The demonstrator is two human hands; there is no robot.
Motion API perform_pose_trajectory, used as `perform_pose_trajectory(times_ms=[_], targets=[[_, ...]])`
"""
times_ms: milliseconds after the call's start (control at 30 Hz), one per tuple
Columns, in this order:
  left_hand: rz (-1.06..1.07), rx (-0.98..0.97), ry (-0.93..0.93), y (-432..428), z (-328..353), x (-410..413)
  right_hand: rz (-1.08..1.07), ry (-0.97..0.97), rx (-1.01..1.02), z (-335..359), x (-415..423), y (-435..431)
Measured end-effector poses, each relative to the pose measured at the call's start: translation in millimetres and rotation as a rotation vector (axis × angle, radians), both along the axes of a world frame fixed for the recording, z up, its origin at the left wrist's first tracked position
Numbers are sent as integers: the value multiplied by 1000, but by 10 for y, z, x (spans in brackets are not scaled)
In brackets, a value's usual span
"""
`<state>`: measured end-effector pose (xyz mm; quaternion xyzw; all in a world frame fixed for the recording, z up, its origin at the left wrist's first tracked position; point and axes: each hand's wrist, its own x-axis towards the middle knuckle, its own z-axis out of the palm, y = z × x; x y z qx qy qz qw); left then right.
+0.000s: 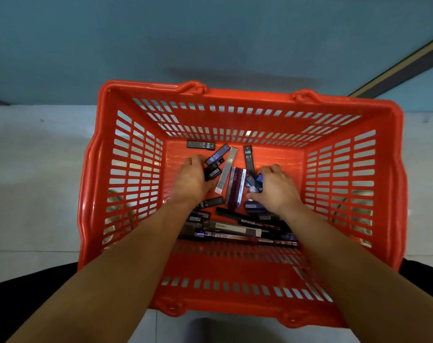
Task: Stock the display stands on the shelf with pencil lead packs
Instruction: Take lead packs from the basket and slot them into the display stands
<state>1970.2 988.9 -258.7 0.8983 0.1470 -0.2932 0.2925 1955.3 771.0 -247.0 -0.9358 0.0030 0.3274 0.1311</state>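
Two hands are down inside the red basket (pixel 235 96), which sits on a pale floor (pixel 37 181) in front of a teal surface (pixel 136 33). Your left hand (pixel 189 180) is left of centre on the basket's bottom, its fingers curled round a dark pack (pixel 213 172) at their tips. Your right hand (pixel 276 188) is right of centre, with thumb and fingers bent and pinching a small bunch of packs (pixel 254 183), blue and black, pressed together. The pencil lead packs (pixel 231 229) lie loose on the basket's bottom, most of them heaped along the near side between your forearms. Between your hands a silver pack (pixel 226 170) lies slanted, and just beside it is a maroon-and-white pack (pixel 236 186). Near the far wall a black pack marked HB 0.7 (pixel 200 145) lies crosswise, well apart from a second black HB 0.7 pack (pixel 248 158) that points away from you, its near end by your right fingers. A purple pack (pixel 217 154) rests tilted just beyond your left fingertips.
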Motion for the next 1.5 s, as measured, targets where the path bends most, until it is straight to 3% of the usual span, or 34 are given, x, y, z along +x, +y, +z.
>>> perform_pose_trajectory(times_ms=[333, 533, 767, 967, 1267, 1500], targets=[[-83, 69, 24, -114, -42, -64, 56, 10, 83, 24, -49, -16], [5, 13, 74, -156, 41, -25, -168, 33, 210, -2, -21, -21], [120, -226, 178, -291, 105, -52, -531, 56, 369, -69, -85, 37], [138, -176, 115, -430, 87, -149, -781, 24, 473, -58, -93, 186], [116, -193, 110, -483, 73, -238, -821, 190, 626, -137, -110, 253], [137, -210, 21, -486, 28, -295, -815, 172, 631, -143, -132, 265]])
